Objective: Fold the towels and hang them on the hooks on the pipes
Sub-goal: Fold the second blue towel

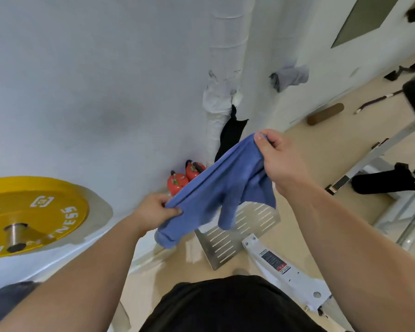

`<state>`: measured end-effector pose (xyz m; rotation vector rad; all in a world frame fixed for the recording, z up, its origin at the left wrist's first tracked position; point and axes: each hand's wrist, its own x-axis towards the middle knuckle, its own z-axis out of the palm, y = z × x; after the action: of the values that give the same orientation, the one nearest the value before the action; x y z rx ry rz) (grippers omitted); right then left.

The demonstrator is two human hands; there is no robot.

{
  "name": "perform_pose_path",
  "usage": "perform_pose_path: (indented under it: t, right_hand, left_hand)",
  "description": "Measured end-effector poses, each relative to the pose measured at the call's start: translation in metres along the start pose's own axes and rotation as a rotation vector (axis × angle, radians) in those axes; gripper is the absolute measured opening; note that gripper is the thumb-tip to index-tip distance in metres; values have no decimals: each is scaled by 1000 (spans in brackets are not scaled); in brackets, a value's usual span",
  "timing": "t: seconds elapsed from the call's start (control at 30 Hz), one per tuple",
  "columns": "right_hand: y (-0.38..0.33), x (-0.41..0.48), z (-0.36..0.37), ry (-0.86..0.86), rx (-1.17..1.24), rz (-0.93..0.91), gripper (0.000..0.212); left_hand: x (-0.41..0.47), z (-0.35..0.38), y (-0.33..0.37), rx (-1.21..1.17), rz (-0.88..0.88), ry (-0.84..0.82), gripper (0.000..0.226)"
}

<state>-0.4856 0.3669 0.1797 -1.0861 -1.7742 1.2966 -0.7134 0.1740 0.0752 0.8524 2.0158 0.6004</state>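
Note:
A blue towel (216,195) is stretched in the air between both hands, sagging in the middle. My left hand (156,209) pinches its lower left end. My right hand (280,159) grips the upper right end, held higher. Behind the towel a white wrapped pipe (222,68) runs up the wall. A black towel (230,135) hangs from the pipe, just beyond the blue one. A grey towel (289,76) hangs higher up on the wall to the right.
A yellow weight plate (31,212) on a bar end is at the left. Two red fire extinguishers (182,179) stand at the wall's foot. A slotted metal footplate (235,236) and white machine frame (288,269) lie below. A brown roller (325,114) rests on the floor.

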Motion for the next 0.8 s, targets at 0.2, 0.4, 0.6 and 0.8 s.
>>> perform_pose_path:
  t: [0.2, 0.4, 0.6, 0.8]
  right_hand:
    - [17, 35, -33, -9, -57, -5, 28]
    - [44, 62, -50, 16, -24, 76, 27]
    - [78, 51, -37, -179, -212, 66, 26]
    - [77, 16, 0, -350, -210, -11, 20]
  left_hand:
    - [-4, 34, 19, 155, -176, -157, 29]
    - [-7, 46, 24, 242, -231, -37, 24]
    - [-15, 37, 59, -105, -159, 174, 14]
    - [-16, 40, 109, -305, 28, 171, 13]
